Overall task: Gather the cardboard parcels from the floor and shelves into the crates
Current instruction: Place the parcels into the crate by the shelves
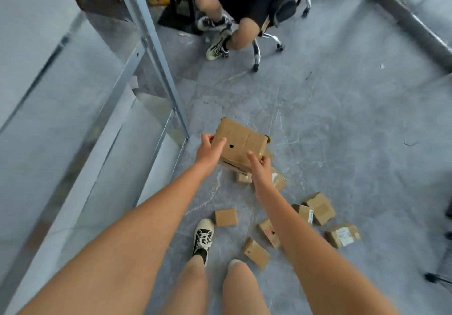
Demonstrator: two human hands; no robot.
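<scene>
A large brown cardboard parcel (241,141) with a small hole in its top is held above the floor between both hands. My left hand (209,149) grips its left edge, thumb on top. My right hand (259,168) grips its near right corner, fingers under it. Another parcel (232,165) shows just beneath it. Several smaller cardboard parcels lie on the grey floor, among them one by my shoe (226,217), one with a white label (343,235) and one further right (320,207). No crate is in view.
A metal shelf rack (151,53) runs along the left. A person sits on a wheeled office chair (276,38) straight ahead. A metal post and rail (413,21) stand at the far right. My shoes (203,237) stand among the parcels.
</scene>
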